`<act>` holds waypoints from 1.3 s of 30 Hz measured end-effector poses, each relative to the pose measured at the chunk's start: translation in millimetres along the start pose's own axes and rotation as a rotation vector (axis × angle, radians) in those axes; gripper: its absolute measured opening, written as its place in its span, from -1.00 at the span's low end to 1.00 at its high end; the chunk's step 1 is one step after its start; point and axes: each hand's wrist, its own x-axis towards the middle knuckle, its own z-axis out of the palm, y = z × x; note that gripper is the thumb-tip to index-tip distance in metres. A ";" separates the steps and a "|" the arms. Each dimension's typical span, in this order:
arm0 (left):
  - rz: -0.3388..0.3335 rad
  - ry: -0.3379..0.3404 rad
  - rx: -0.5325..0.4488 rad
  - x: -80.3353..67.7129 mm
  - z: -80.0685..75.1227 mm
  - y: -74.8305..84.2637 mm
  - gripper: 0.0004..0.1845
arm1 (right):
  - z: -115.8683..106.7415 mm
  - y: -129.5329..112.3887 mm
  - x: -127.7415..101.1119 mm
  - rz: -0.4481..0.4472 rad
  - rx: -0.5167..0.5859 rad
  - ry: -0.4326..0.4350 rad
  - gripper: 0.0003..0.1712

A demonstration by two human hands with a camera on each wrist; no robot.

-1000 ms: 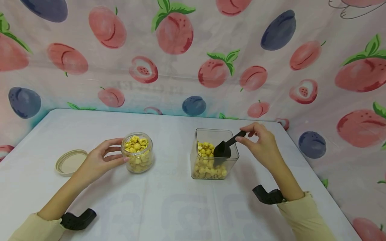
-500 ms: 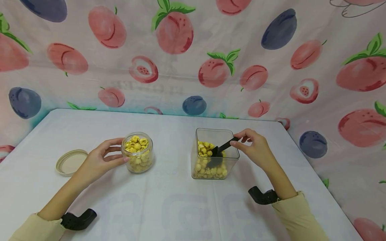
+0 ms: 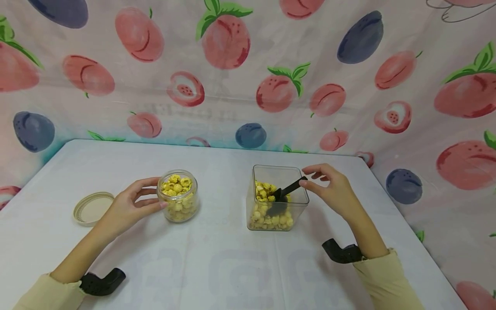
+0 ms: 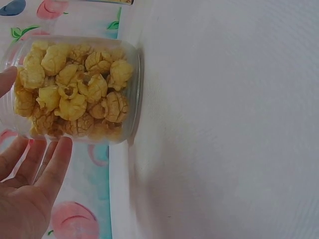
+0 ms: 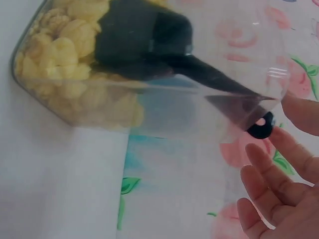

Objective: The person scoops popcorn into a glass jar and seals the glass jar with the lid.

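Note:
A clear jar (image 3: pixel 180 206) filled with yellow popcorn stands upright on the table. My left hand (image 3: pixel 129 204) holds its side between thumb and fingers; in the left wrist view the thumb is at one side and the fingertips at the other. To the right, a clear square container (image 3: pixel 253 215) is partly filled with popcorn (image 3: pixel 267 219). A black scoop (image 3: pixel 289 188) rests in it, bowl down in the popcorn, handle leaning on the rim. My right hand (image 3: pixel 333 189) is just beside the handle's end, fingers spread apart; in the right wrist view they no longer grip it.
A round cream lid (image 3: pixel 91 209) lies on the white table (image 3: pixel 217 267) left of the jar, partly behind the left hand. A fruit-print cloth (image 3: pixel 221 94) hangs behind and along the right side. Black wrist-worn devices (image 3: pixel 101 282) stick out at both cuffs.
The scoop has been lowered into the popcorn and let go. My right hand's fingers have opened and drawn slightly away from the handle. The left hand and jar stay put.

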 end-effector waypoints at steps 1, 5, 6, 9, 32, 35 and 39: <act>-0.002 0.000 -0.001 0.0 0.0 0.1 -0.35 | -1.4 -1.3 -0.2 -0.010 0.003 0.001 -0.59; -0.019 -0.003 0.000 0.0 -0.1 1.2 -0.34 | -5.7 -9.4 -0.1 -0.040 0.011 0.006 -0.54; -0.023 -0.004 -0.001 0.0 -0.1 1.5 -0.34 | -6.6 -12.1 0.0 -0.052 0.008 0.009 -0.53; -0.030 -0.003 -0.001 -0.3 -0.1 2.3 -0.34 | -8.6 -22.9 0.2 -0.081 0.012 0.008 -0.49; -0.022 -0.003 -0.003 0.2 0.4 -0.6 -0.34 | 39.0 -105.1 -0.5 -0.238 0.111 -0.238 -0.18; -0.022 -0.005 0.001 0.1 0.1 -0.6 -0.34 | 52.9 -114.8 -0.8 -0.246 0.130 -0.287 -0.14; -0.006 0.001 -0.003 -0.3 0.7 -1.3 -0.35 | 72.1 -126.0 -0.6 -0.277 0.144 -0.331 -0.12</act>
